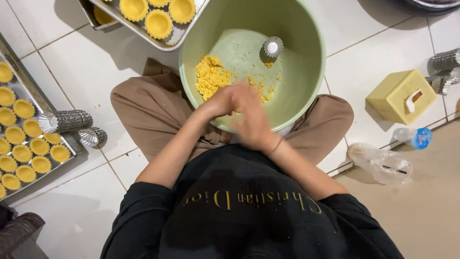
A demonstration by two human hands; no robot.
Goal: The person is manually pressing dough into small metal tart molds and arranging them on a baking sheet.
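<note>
Fingers: I'm seeing my left hand [221,101] and right hand [251,120] pressing together, blurred; what they're pinching I cannot tell.
Dough: yellow crumbs [211,76] are lying inside the green bowl [306,72], between my knees on the floor.
Mould: one small fluted tin [272,47] is sitting in the bowl.
Doing it well: I'm judging even, gentle pressure over the bowl.

A person is sitting cross-legged on the white tiled floor [91,72], with a pale green bowl [306,57] resting against the knees. The left hand [221,101] and right hand [251,117] are pressing together over the bowl's near rim, blurred, so what lies between them is not showing. Yellow crumbly dough [211,76] and one small fluted tin [272,47] are lying inside the bowl. Trays of dough-lined tart shells are sitting at the left [28,144] and top [158,21]. A stack of tins [67,121] is lying on the left.
</note>
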